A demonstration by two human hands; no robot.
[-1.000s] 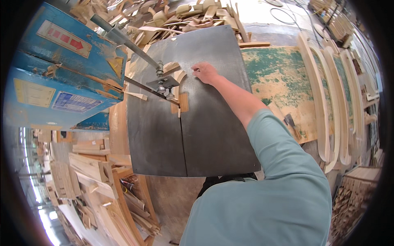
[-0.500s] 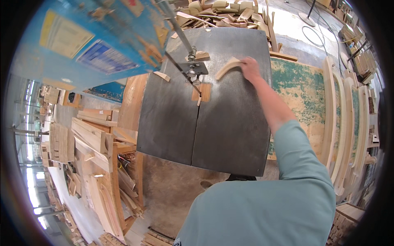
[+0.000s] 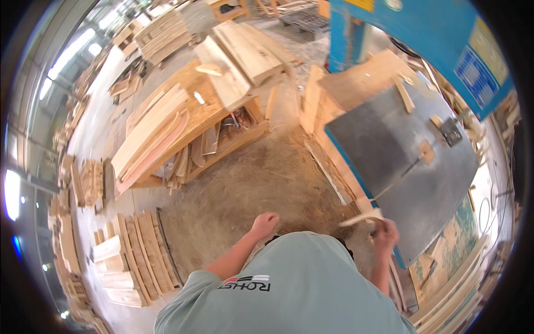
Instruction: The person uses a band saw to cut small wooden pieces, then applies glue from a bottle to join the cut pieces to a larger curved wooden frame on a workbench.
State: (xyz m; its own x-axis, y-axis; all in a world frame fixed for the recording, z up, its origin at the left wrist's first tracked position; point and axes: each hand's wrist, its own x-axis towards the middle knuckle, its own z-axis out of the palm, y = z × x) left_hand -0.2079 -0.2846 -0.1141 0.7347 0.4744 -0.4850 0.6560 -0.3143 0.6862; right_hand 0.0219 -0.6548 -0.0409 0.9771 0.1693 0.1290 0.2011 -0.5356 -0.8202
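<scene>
My right hand (image 3: 385,235) grips one end of a small curved wooden piece (image 3: 359,217), held by the near corner of the dark metal saw table (image 3: 384,153). The piece's free end points left, over the floor. Out in front of my body, above the floor, my left hand (image 3: 265,225) is loosely curled, and nothing shows in it. A narrow slot runs across the saw table to a small wooden insert (image 3: 426,151). Near the table's far edge lies a loose wooden offcut (image 3: 404,94).
The blue machine body (image 3: 428,33) rises beyond the saw table. Ahead left stands a wooden workbench (image 3: 207,125) bearing boards and curved pieces. Stacked timber (image 3: 136,256) sits on the floor at left. Long curved wooden parts (image 3: 453,292) lie at the lower right.
My view has swung left, away from the saw table. The right hand has carried the curved wooden piece from over the table to its near edge. My left hand has come into view.
</scene>
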